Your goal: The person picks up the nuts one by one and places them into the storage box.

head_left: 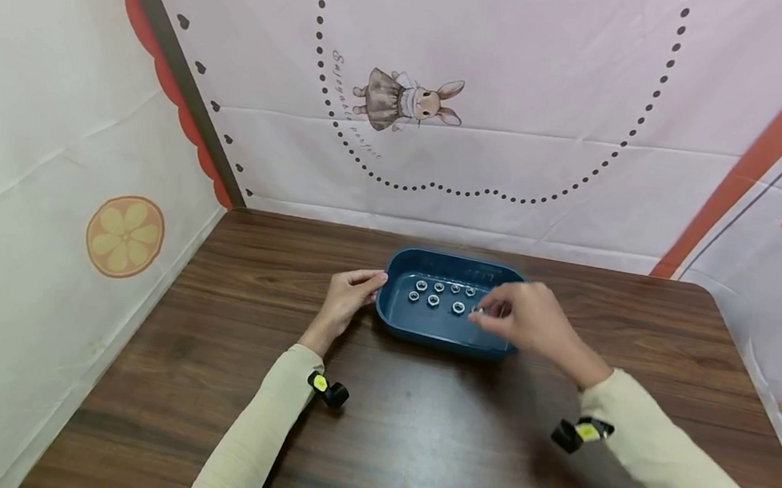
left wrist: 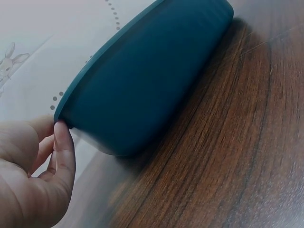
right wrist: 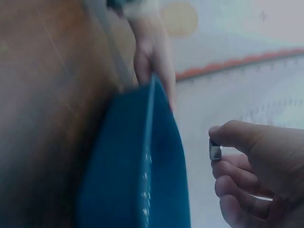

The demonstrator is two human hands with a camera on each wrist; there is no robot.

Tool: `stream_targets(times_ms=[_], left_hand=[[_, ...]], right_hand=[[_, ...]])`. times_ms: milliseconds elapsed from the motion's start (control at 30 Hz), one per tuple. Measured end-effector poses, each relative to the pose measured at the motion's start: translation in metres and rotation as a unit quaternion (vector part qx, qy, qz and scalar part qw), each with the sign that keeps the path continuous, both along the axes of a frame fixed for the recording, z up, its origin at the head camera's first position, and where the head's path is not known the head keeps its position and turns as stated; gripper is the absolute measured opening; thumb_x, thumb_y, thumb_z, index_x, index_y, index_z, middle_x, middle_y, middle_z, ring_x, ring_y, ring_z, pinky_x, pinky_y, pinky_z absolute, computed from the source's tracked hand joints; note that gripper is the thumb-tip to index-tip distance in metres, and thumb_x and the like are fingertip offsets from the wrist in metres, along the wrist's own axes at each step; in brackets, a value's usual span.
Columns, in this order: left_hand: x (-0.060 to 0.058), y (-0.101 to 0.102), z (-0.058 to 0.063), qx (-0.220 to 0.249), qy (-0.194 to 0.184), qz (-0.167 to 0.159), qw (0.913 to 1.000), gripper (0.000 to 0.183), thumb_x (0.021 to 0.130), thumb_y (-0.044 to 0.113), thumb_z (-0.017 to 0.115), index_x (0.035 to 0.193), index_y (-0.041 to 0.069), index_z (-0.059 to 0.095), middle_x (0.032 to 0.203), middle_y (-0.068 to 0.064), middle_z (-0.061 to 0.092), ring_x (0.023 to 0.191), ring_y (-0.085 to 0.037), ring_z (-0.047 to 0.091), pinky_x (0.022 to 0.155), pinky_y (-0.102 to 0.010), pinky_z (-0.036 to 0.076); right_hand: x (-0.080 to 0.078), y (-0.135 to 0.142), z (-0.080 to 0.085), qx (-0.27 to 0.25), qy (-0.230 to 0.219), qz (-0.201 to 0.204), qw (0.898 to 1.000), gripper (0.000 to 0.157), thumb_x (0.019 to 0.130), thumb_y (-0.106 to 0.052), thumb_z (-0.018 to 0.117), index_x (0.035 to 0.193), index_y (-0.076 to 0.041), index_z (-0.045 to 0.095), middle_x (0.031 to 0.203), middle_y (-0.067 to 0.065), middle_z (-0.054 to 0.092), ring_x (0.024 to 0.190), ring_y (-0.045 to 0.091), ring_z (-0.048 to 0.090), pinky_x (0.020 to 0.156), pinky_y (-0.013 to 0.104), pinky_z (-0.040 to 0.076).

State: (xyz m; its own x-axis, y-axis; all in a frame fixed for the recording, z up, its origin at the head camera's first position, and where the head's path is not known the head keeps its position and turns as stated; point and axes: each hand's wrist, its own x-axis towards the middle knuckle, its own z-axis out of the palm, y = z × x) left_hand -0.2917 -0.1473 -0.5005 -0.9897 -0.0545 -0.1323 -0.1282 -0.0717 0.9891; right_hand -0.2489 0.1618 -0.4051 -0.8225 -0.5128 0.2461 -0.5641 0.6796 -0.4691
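A dark blue tray (head_left: 417, 333) lies on the table and holds several small metal nuts (head_left: 458, 308) in two rows. At the tray's left end, my left hand (head_left: 349, 296) pinches the rim between thumb and fingers. The left wrist view shows this left hand (left wrist: 40, 171) at the rim, beside the tray's outer wall (left wrist: 137, 80). My right hand (head_left: 531, 316) is over the tray's right end, partly hiding it. Between its thumb and index finger it pinches one metal nut (right wrist: 215, 151), seen edge-on in the right wrist view; the other fingers are curled.
The tray stands on a brown wood-grain table (head_left: 383, 436), near its back edge. Behind the table hangs a pale printed cloth (head_left: 526, 74), with more cloth along the left and right sides.
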Motion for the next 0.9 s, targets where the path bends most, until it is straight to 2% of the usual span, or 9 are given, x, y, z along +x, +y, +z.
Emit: stream_targets(times_ms=[100, 233, 300, 400, 500, 633, 900], left_hand=[[0.0, -0.001, 0.001, -0.004, 0.0, 0.002, 1.0, 0.03, 0.095, 0.018, 0.076, 0.119, 0.0, 0.075, 0.111, -0.014, 0.075, 0.078, -0.008, 0.066, 0.071, -0.019, 0.059], [0.001, 0.0, 0.002, -0.007, -0.004, 0.007, 0.9999, 0.029, 0.095, 0.018, 0.076, 0.118, 0.0, 0.075, 0.109, -0.011, 0.075, 0.077, -0.008, 0.065, 0.071, -0.018, 0.058], [0.001, 0.0, 0.001, -0.004, -0.004, 0.006, 1.0, 0.03, 0.095, 0.018, 0.076, 0.119, 0.0, 0.075, 0.11, -0.012, 0.075, 0.077, -0.008, 0.065, 0.071, -0.018, 0.058], [0.0, 0.001, -0.001, -0.002, -0.005, 0.003, 1.0, 0.031, 0.094, 0.019, 0.077, 0.119, 0.0, 0.075, 0.113, -0.015, 0.074, 0.078, -0.008, 0.065, 0.071, -0.018, 0.058], [0.001, 0.0, -0.002, -0.007, -0.007, 0.0, 1.0, 0.032, 0.094, 0.021, 0.077, 0.119, 0.001, 0.075, 0.115, -0.016, 0.073, 0.079, -0.009, 0.065, 0.072, -0.019, 0.058], [0.002, 0.0, -0.001, -0.01, -0.006, -0.003, 0.9999, 0.034, 0.094, 0.023, 0.077, 0.12, 0.001, 0.075, 0.117, -0.018, 0.073, 0.079, -0.008, 0.065, 0.073, -0.019, 0.058], [0.001, 0.0, -0.001, -0.003, 0.0, 0.002, 1.0, 0.031, 0.094, 0.02, 0.077, 0.118, 0.0, 0.075, 0.116, -0.019, 0.073, 0.076, -0.006, 0.065, 0.071, -0.019, 0.058]], right_hand=[[-0.031, 0.004, 0.005, 0.022, -0.026, 0.029, 0.999, 0.015, 0.088, -0.027, 0.083, 0.091, -0.012, 0.082, 0.072, -0.009, 0.069, 0.059, 0.006, 0.057, 0.053, 0.025, 0.047], [-0.069, 0.005, 0.003, 0.051, -0.056, 0.114, 0.991, 0.016, 0.088, -0.024, 0.083, 0.097, -0.011, 0.083, 0.081, -0.007, 0.073, 0.066, 0.006, 0.06, 0.057, 0.025, 0.051], [-0.084, 0.005, 0.0, 0.068, -0.067, 0.151, 0.984, 0.015, 0.088, -0.021, 0.083, 0.098, -0.009, 0.083, 0.082, -0.006, 0.075, 0.068, 0.006, 0.061, 0.06, 0.025, 0.053], [-0.1, 0.004, -0.004, 0.103, -0.08, 0.175, 0.976, 0.014, 0.088, -0.018, 0.082, 0.098, -0.008, 0.083, 0.081, -0.007, 0.075, 0.068, 0.004, 0.061, 0.061, 0.025, 0.052], [-0.111, 0.0, -0.008, 0.144, -0.091, 0.187, 0.968, 0.013, 0.089, -0.016, 0.081, 0.098, -0.008, 0.083, 0.082, -0.006, 0.075, 0.068, 0.004, 0.06, 0.062, 0.026, 0.052], [-0.115, -0.005, -0.014, 0.195, -0.103, 0.19, 0.957, 0.007, 0.089, -0.014, 0.08, 0.093, -0.011, 0.084, 0.086, -0.003, 0.076, 0.069, 0.006, 0.062, 0.064, 0.029, 0.055], [-0.114, -0.013, -0.028, 0.274, -0.14, 0.151, 0.939, 0.004, 0.089, -0.02, 0.081, 0.087, -0.017, 0.083, 0.094, -0.002, 0.074, 0.075, 0.008, 0.064, 0.069, 0.029, 0.058]])
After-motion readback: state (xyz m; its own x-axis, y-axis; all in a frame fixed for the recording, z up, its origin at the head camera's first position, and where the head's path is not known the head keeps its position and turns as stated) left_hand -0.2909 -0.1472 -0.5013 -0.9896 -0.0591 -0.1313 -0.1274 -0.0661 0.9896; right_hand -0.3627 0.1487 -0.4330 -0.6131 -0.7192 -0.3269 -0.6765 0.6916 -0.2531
